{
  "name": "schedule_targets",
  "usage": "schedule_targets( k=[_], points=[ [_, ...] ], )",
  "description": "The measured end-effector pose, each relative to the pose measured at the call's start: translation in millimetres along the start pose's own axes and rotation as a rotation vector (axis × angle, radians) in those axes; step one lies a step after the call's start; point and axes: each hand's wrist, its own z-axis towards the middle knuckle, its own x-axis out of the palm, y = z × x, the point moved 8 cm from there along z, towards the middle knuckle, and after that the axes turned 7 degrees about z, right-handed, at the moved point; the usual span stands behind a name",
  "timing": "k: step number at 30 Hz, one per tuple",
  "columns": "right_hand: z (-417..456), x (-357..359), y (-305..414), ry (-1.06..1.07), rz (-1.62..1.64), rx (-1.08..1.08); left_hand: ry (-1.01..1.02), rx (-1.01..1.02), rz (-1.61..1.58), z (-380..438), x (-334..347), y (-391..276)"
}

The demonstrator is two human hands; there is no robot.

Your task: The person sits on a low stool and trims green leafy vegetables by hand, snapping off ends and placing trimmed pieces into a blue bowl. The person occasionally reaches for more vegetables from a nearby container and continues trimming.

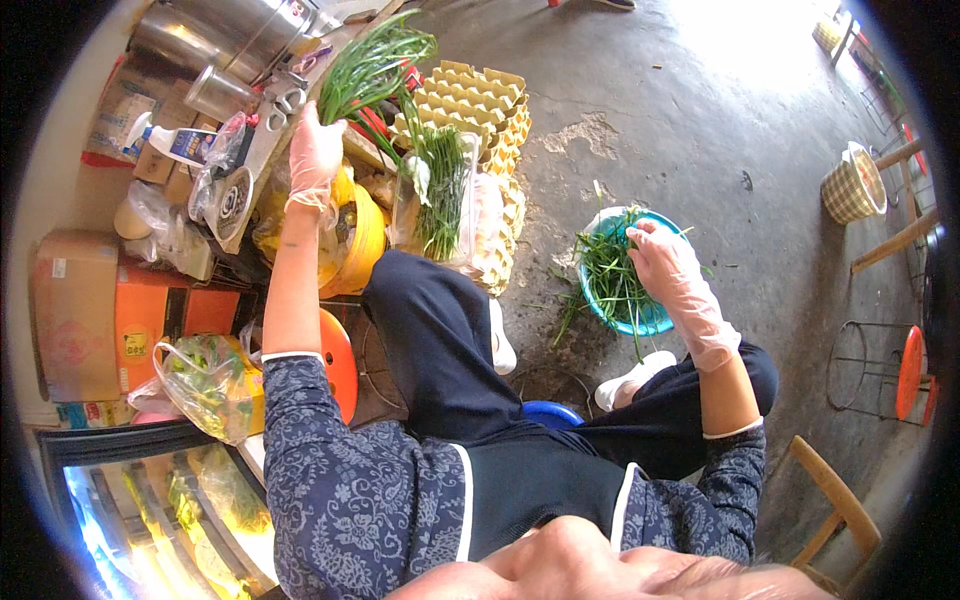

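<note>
My left hand [316,154], in a clear plastic glove, grips a bunch of long green chive-like leaves [371,71] by one end. The leaves fan out past the edge of a cluttered counter. Over a teal plastic basin [660,324] on the floor is my right hand [666,262], also gloved, with its fingers bent down at the loose green trimmings [611,270]. Whether those fingers pinch any strands is hidden. Between my hands, a clear plastic container [405,225] holds more long green stalks [442,195], lined up lengthwise.
Stacked egg trays [469,97] stand behind and beside the container. A yellow bucket [367,240] is near my left knee. Scissors [283,109] and a spray bottle [176,142] lie on the counter. At right are a checked basket [847,191] and an orange-topped stool [910,373].
</note>
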Motion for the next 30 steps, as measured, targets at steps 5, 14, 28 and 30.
schedule_targets(
  k=[5,14,28,30],
  points=[
    [-3.4,-3.7,-4.0,-0.047,0.009,-0.020,-0.098,-0.062,-0.060,2.4,-51.6,-35.4],
    [-3.4,-5.9,-2.5,-0.027,-0.009,-0.023,-0.352,-0.020,-0.136,1.9,-130.7,-78.1],
    [2.2,29.5,29.8,-0.029,0.192,-0.153,-0.155,-0.203,-0.073,24.0,-146.2,-53.0],
    [14.1,44.8,38.7,-0.089,0.428,-0.152,-0.147,-0.051,-0.250,26.1,-132.5,-48.4]
  ],
)
